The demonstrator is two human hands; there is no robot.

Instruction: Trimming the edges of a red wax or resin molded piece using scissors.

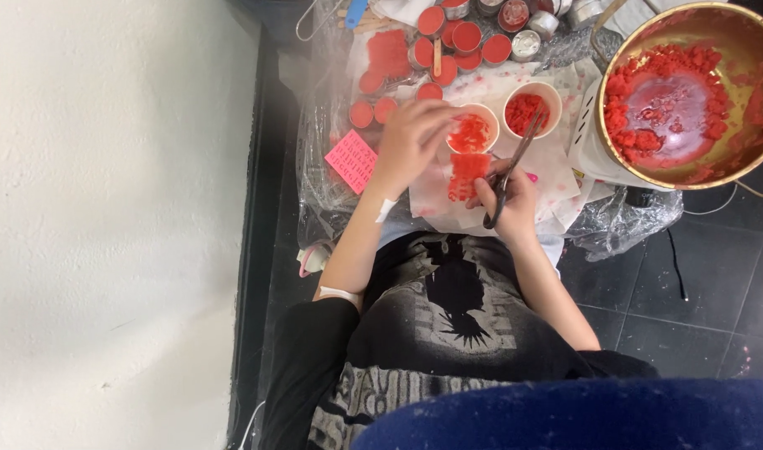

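Seen from above, over a dark printed shirt [456, 317] and a blue edge [581, 412] at the bottom of the frame.

Left hand [410, 142] raised over the work, fingers curled around the rim of a white cup [473, 127] of red wax bits — clamped on the cup's near side. A white strip [385, 209] taped at that wrist, another [338, 293] further up the forearm.

Right hand [512, 198] lower and just beside, closed through the handles of dark scissors [511, 171], blades pointing up and away toward a second cup [532, 109] (also holding red bits). Between the two hands, a red wax slab [467, 175] lying on white paper [548, 167], touching or nearly touching the right fingers; cannot tell whether pinched or merely resting.

Hands near each other but not joined — the slab and the cup between them.

Further out: a pink card [353, 160] left of the left hand, on crinkled clear plastic [315, 175]. Beyond the cups, a cluster of small round tins [456, 37] filled with red wax, some silver ones [527, 42] among them, and a wooden stick [437, 57] lying across the tins. To the right, a big brass-coloured pot [698, 92] with a pool of pinkish melted wax ringed by red crumbs, standing on a white base [583, 137]. Dark tiled floor [698, 283] under it all, a pale wall [106, 225] to the left.
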